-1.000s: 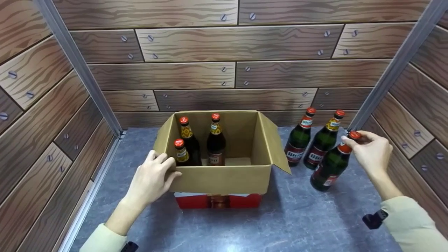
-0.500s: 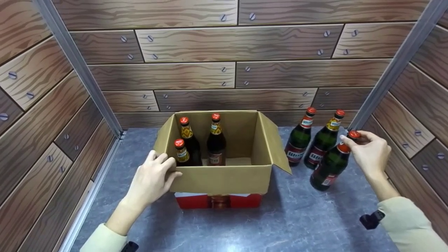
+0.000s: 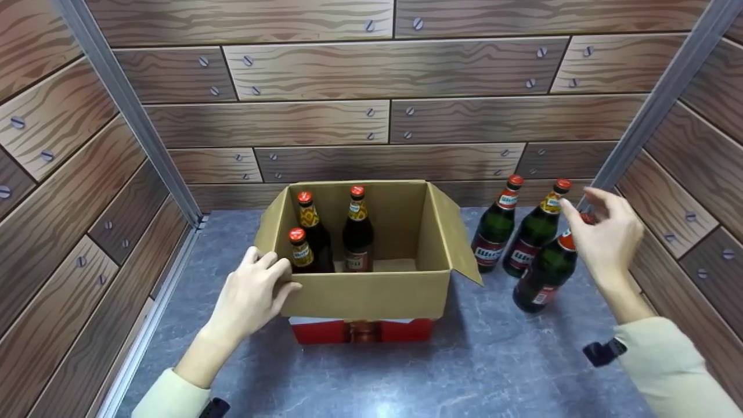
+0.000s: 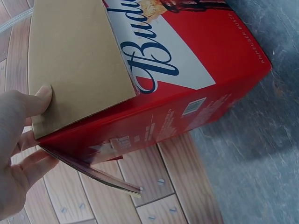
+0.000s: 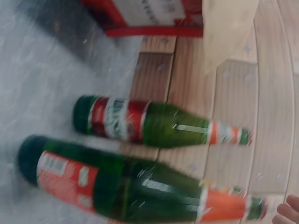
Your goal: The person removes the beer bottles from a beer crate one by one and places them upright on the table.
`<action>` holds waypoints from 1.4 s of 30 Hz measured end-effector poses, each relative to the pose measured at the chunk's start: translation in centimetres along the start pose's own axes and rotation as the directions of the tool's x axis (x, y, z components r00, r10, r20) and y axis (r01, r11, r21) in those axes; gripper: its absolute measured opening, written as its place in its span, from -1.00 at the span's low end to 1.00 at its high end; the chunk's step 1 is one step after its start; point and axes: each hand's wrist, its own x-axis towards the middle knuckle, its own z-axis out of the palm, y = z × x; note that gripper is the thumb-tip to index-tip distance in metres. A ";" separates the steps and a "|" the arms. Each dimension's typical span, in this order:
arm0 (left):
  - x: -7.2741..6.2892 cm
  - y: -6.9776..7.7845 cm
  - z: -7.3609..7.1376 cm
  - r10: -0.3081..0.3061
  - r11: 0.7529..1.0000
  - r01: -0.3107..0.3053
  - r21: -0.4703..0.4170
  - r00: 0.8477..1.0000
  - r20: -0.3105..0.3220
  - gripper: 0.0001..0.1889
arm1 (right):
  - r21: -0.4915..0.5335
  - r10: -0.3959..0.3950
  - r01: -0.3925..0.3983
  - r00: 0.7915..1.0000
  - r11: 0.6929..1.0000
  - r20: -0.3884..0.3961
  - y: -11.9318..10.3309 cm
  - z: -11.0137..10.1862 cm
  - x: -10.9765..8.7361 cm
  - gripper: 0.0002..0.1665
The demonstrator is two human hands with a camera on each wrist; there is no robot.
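My left hand (image 3: 255, 293) grips the near left corner of an open cardboard box (image 3: 371, 296); in the left wrist view the thumb lies on the folded-down flap (image 4: 79, 60), fingers behind the corner. Several dark beer bottles with red caps stand inside, such as one beer bottle (image 3: 358, 238) near the middle. To the right of the box, my right hand (image 3: 612, 238) is raised at the neck of the nearest green beer bottle (image 3: 545, 278), thumb and fingers spread apart. It partly covers that bottle's cap. In the right wrist view only fingertips (image 5: 289, 210) show, beyond this bottle's cap.
Two more green beer bottles, one at the left (image 3: 493, 238) and one in the middle (image 3: 529, 241), stand close together behind the nearest one. The box's right flap (image 3: 461, 244) sticks out toward them. Wood-patterned walls (image 3: 371, 69) enclose the grey tabletop (image 3: 383, 377).
My right hand has let go of the nearest bottle's neck and risen slightly, its thumb and fingers spreading. The left hand, box and bottles have stayed where they were.
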 end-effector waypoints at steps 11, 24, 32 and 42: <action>-0.1 -0.1 0.0 0.011 1.000 -0.011 -0.001 1.000 -0.011 -0.65 | 0.302 -0.011 -0.105 0.933 0.948 0.360 -7.5 3.7 -1.0 -0.60; -0.1 -0.1 0.1 0.010 1.000 -0.010 0.004 1.000 -0.004 -0.65 | 0.426 -0.059 -0.247 0.807 0.870 0.588 -14.2 8.6 -2.3 -0.60; 0.0 -0.1 0.0 0.015 1.000 -0.015 -0.002 1.000 -0.024 -0.65 | 0.441 -0.071 -0.307 0.751 0.844 0.657 -17.6 11.8 -3.2 -0.58; -0.1 -0.1 0.1 0.020 1.000 -0.020 0.003 0.999 -0.025 -0.64 | 0.411 -0.055 -0.339 0.712 0.847 0.700 -20.2 16.2 -4.1 -0.61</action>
